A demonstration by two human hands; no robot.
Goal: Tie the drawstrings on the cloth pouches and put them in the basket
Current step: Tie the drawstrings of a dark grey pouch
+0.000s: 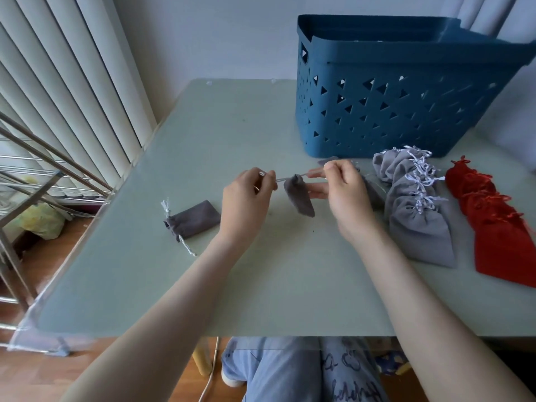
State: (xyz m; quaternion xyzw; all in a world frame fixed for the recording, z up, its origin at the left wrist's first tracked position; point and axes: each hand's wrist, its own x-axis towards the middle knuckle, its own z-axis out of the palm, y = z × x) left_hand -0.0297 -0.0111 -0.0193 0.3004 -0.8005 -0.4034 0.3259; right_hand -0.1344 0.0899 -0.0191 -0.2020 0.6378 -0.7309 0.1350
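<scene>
A small dark grey pouch (299, 195) hangs above the table between my hands, its mouth gathered. My left hand (246, 198) pinches one end of its pale drawstring (282, 178), and my right hand (343, 190) pinches the other end, so the string runs taut between them. A second dark grey pouch (193, 219) with its mouth cinched lies on the table to the left. The blue plastic basket (400, 91) with triangular holes stands at the back right; its inside is hidden from view.
A row of light grey pouches (417, 210) with white strings lies right of my hands, and red pouches (499, 221) lie beyond them. More dark grey pouches (329, 161) peek out behind my right hand. A metal rack (34, 175) stands off the table's left edge.
</scene>
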